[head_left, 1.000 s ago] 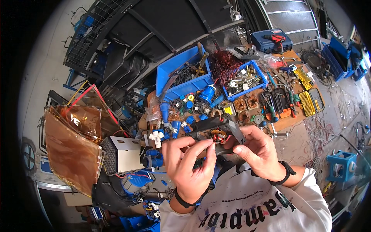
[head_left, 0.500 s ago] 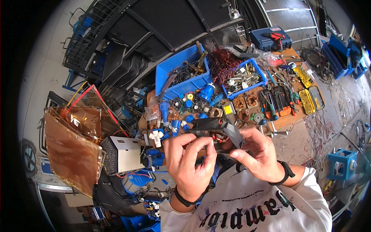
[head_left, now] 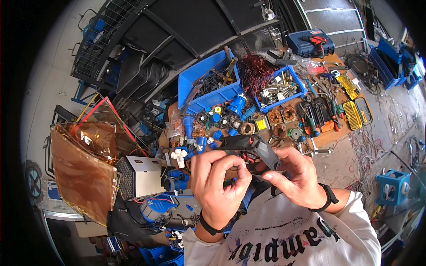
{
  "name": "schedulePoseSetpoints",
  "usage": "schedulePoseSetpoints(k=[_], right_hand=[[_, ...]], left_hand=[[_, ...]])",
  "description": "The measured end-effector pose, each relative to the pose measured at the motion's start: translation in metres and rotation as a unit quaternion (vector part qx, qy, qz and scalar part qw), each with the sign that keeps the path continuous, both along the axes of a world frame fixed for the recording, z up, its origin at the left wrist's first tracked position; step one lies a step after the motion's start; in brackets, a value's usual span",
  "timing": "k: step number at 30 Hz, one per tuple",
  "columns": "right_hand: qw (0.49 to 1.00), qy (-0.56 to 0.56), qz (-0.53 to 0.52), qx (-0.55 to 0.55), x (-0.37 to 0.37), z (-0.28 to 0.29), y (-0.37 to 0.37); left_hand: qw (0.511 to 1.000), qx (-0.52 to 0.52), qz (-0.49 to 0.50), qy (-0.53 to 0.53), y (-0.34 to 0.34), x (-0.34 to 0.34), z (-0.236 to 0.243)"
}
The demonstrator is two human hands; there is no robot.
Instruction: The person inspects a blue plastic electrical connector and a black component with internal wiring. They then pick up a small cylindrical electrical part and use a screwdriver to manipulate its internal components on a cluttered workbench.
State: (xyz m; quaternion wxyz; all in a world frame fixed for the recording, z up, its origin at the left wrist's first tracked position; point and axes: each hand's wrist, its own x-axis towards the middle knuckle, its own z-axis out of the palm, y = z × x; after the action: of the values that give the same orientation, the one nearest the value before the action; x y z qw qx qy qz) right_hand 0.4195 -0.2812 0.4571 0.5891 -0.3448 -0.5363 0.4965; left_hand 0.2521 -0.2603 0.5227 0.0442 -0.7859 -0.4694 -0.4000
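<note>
A black box-like housing [head_left: 265, 153], with coloured wires or parts showing inside its opening, is held above the near edge of the workbench. My right hand [head_left: 299, 177] grips its right end, thumb below and fingers behind. Beside the opening, my left hand [head_left: 217, 184] has thumb and forefinger pinched together; what lies between them, if anything, is too small to make out. The other left fingers are curled near the housing's left end. Black bands circle both wrists.
On the wooden bench [head_left: 330, 138] stand a blue bin [head_left: 188, 84] of cables and tools and a smaller blue tray [head_left: 270, 106] of metal parts. Pliers and hex keys lie right, with a red drill [head_left: 316, 43] on a blue case. Blue plugs [head_left: 188, 128] lie left.
My left pinch has shifted slightly to the right and toward me, beside the opening. My right hand keeps its grip on the housing, which has barely moved.
</note>
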Motion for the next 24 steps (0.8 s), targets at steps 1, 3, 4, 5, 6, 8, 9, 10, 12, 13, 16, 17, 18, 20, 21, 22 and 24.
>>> schedulePoseSetpoints(k=[1,3,4,5,6,8,9,10,12,13,16,17,18,20,21,22,24], right_hand=[[1.000,0.003,-0.001,-0.004,-0.001,0.000,0.000],[1.000,0.003,-0.005,-0.007,-0.001,0.000,0.000],[1.000,0.002,-0.007,-0.007,-0.001,0.000,0.000],[1.000,0.000,-0.009,-0.006,-0.001,-0.001,0.000],[1.000,0.002,-0.011,-0.005,-0.002,-0.001,0.000],[1.000,0.007,-0.013,-0.003,-0.002,0.000,0.001],[1.000,-0.006,0.001,-0.009,-0.001,0.001,0.001],[1.000,-0.019,0.016,-0.016,0.001,0.004,0.000],[0.999,-0.037,0.030,-0.027,0.004,0.008,-0.001],[0.998,-0.043,0.029,-0.031,0.004,0.010,-0.002],[0.999,-0.038,0.011,-0.017,0.001,0.008,0.000],[0.999,-0.032,0.002,-0.008,0.000,0.008,0.000],[0.999,-0.037,0.003,-0.009,-0.001,0.008,0.000],[0.999,-0.046,0.004,-0.012,0.000,0.009,-0.001],[0.998,-0.055,0.011,-0.012,0.001,0.010,-0.002],[0.998,-0.063,0.018,-0.012,0.002,0.013,-0.002],[0.997,-0.072,0.024,-0.010,0.003,0.015,-0.003]], left_hand=[[1.000,-0.002,-0.002,-0.005,0.000,0.000,-0.001],[1.000,-0.003,-0.004,-0.012,0.000,0.000,-0.001],[1.000,-0.002,-0.005,-0.014,0.000,0.000,-0.001],[1.000,0.000,-0.006,-0.016,0.000,0.000,-0.001],[1.000,-0.001,-0.007,-0.017,0.000,0.000,-0.001],[1.000,-0.002,-0.008,-0.021,0.000,0.000,-0.001],[1.000,0.002,-0.004,-0.021,0.000,0.000,-0.001],[1.000,0.005,0.000,-0.020,0.000,0.000,-0.001],[1.000,0.009,0.005,-0.021,0.000,0.000,-0.001],[1.000,0.009,0.006,-0.022,-0.001,0.001,-0.002],[1.000,-0.011,0.016,-0.021,-0.003,0.002,0.001],[0.999,-0.021,0.020,-0.019,-0.004,0.002,0.002],[0.999,-0.022,0.022,-0.021,-0.004,0.002,0.002],[0.999,-0.024,0.024,-0.025,-0.004,0.002,0.002],[0.999,-0.022,0.026,-0.029,-0.004,0.002,0.001],[0.999,-0.020,0.029,-0.033,-0.005,0.002,-0.001],[0.999,-0.015,0.036,-0.039,-0.006,0.001,-0.003]])
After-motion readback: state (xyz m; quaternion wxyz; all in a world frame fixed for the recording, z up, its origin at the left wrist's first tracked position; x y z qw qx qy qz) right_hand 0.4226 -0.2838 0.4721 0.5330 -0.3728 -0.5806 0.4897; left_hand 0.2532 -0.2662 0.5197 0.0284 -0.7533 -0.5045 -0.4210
